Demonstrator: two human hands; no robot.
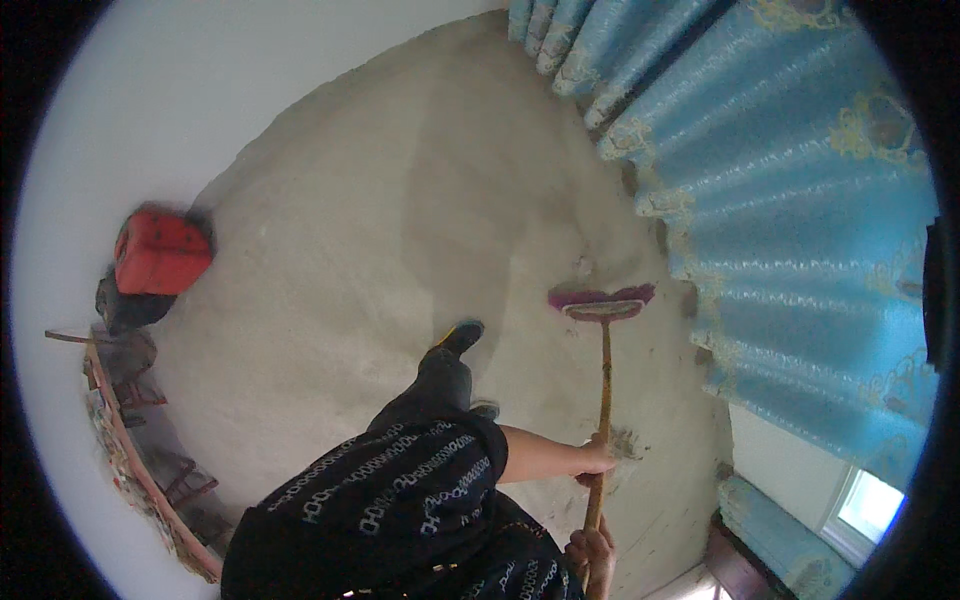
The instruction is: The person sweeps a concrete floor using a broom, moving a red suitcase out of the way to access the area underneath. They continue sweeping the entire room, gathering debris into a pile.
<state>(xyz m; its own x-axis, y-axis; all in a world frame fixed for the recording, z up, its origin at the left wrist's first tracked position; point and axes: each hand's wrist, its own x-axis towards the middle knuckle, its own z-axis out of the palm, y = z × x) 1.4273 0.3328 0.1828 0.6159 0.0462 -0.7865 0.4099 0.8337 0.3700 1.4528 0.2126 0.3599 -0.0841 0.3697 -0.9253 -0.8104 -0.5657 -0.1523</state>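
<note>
A broom with a yellowish-brown stick handle (606, 382) slants down the right of the view. Its wide head of purple bristles (604, 298) meets the concrete floor ahead of me. My left hand (596, 459) grips the handle around its lower-middle part, with that forearm stretched out. Closer to my body, my right hand (592, 553) is wrapped around the upper part of the handle. Just beyond the bristles lies a small pale bit of debris (583, 265). A dark rough patch (626, 444) marks the floor beside my left hand.
Blue patterned curtains (780, 247) hang along the right, their hems near the floor. At the left, a red case (163, 251) rests by a white wall (187, 97). A cluttered table's edge (139, 472) and wooden stools (187, 480) stand lower left. My dark shoe (461, 337) is on the floor.
</note>
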